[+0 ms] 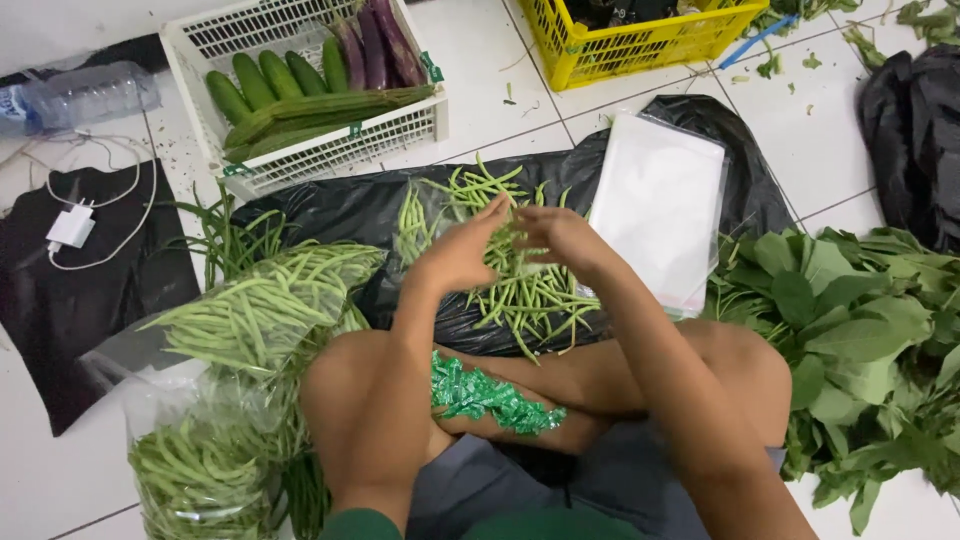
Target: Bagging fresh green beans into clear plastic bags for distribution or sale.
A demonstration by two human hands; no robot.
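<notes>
I sit cross-legged on a tiled floor. A pile of loose green beans [520, 290] lies on a black plastic sheet [340, 215] in front of my knees. My left hand [462, 252] and my right hand [560, 238] meet over the pile, fingers curled around a small bunch of beans. A heap of green twist ties [482, 394] rests on my leg. To my left are clear bags stuffed with green beans [250, 315].
A stack of clear plastic bags [658, 205] lies right of the beans. Leafy greens [860, 340] fill the right side. A white basket [300, 160] holds cucumbers, eggplants and long gourds. A yellow crate [640, 45] stands behind. Charger and cable [72, 225] lie at left.
</notes>
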